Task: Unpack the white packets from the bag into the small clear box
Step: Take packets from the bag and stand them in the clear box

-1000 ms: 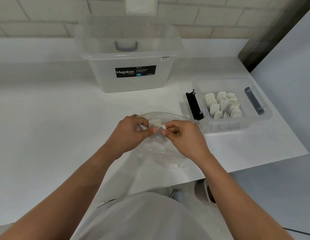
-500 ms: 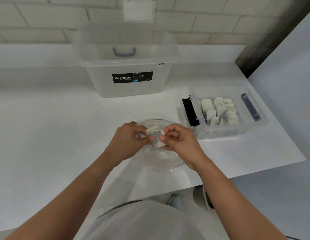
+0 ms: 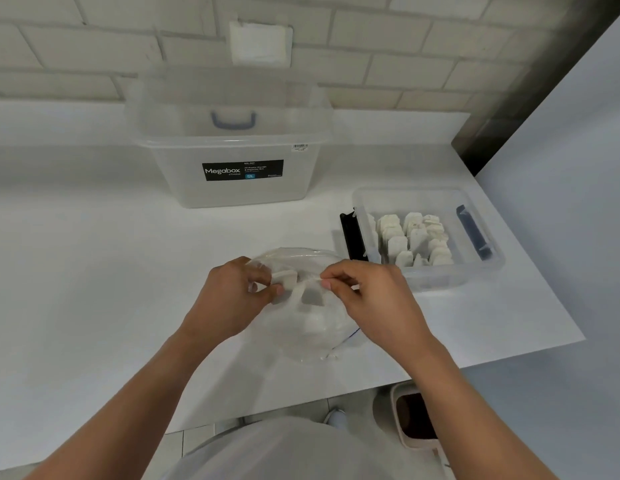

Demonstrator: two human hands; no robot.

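A white surface [image 3: 94, 271] is set against a pale brick wall [image 3: 94, 46], and in the head view everything is laid out on it. A large clear tub [image 3: 232, 188] with a black label is placed at the back edge, near the wall. The small clear box [image 3: 481, 271] is placed by the right edge, with a black clip [image 3: 350, 237] on its near-left side and a blue clip [image 3: 473, 233] on its far side. A good number of white packets [image 3: 415, 237] are already stood in rows inside it, filling its middle, while bare floor is left around them. The bag [image 3: 312, 327], of clear film, is lain near the front edge, just beside the box and not touching it as far as can be told. The left hand [image 3: 229, 299] is curled at the bag's mouth, and a packet [image 3: 284, 277] is pinched between its thumb and fingers. The right hand [image 3: 374, 299] is closed narrowly, and the film of the bag's rim is pinched between its fingertips. Pale shapes are seen through the film lower down, so a few packets are judged to be left inside, though their count cannot be told. The task is judged to be well past halfway: most of the packets are boxed, one is being drawn out, and the last few are to be carried across to the box. On the floor below the front edge a small bin [image 3: 415, 417] is seen.
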